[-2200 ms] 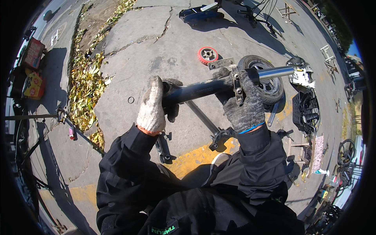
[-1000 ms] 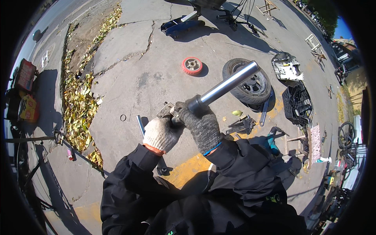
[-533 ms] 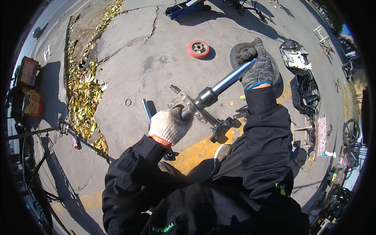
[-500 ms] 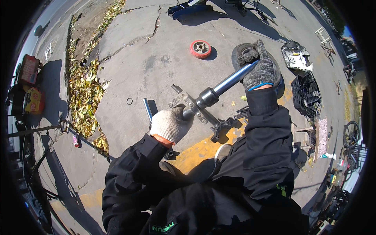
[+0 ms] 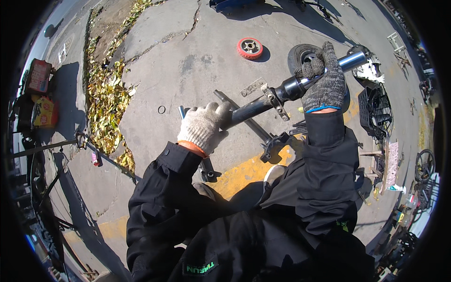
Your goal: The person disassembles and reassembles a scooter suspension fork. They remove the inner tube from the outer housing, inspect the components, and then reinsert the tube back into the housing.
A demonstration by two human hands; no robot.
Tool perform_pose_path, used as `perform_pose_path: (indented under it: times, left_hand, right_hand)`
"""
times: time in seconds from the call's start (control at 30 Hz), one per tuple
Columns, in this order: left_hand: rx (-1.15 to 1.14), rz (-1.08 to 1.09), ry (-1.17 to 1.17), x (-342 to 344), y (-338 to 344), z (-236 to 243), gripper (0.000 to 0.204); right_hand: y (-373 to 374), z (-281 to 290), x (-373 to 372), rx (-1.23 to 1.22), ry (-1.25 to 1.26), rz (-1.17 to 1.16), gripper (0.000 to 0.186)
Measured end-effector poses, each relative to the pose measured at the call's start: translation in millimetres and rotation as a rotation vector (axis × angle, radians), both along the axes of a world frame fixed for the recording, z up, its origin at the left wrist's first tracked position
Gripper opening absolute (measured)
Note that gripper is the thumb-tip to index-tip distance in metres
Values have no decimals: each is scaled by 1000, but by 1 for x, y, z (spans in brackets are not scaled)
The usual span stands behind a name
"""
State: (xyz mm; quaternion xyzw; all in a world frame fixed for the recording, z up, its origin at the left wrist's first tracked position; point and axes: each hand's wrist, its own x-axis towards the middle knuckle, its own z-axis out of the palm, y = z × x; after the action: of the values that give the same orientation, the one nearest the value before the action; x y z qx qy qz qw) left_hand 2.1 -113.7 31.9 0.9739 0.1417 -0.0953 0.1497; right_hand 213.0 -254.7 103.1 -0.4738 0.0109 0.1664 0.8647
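A fork leg (image 5: 251,111), a black tube with a thicker collar and a polished chrome shaft, slants across in front of me. My left hand (image 5: 203,125), in a white knit glove, is closed round its lower left end. My right hand (image 5: 325,81), in a grey knit glove with a blue cuff, wraps the chrome shaft just past the collar, and the shaft's bare end sticks out beyond it. A drilled metal bracket (image 5: 276,102) sits on the tube between my hands. A dark bar with a forked end (image 5: 275,146) shows beneath the tube, close to my shoe.
A red-rimmed small wheel (image 5: 249,48) lies ahead on the concrete. Behind my right hand is a black tyre (image 5: 300,55). A black crate (image 5: 375,110) stands to the right, a rubber ring (image 5: 161,109) lies at left, and dry leaves (image 5: 105,94) line the kerb.
The fork leg has moved right relative to my body. My right hand now holds the shaft nearer the collar, with more chrome showing beyond it. My left hand stays on the lower end.
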Motion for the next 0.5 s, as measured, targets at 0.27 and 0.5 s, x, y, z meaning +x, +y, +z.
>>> perform_pose_path:
  times: [0.27, 0.5]
  left_hand:
    - [217, 585, 159, -35, 101, 14, 54]
    - [164, 577, 101, -38, 90, 23, 49]
  right_hand:
    - [0, -41, -22, -649, -304, 292, 31]
    - [48, -75, -85, -745, -335, 724, 27]
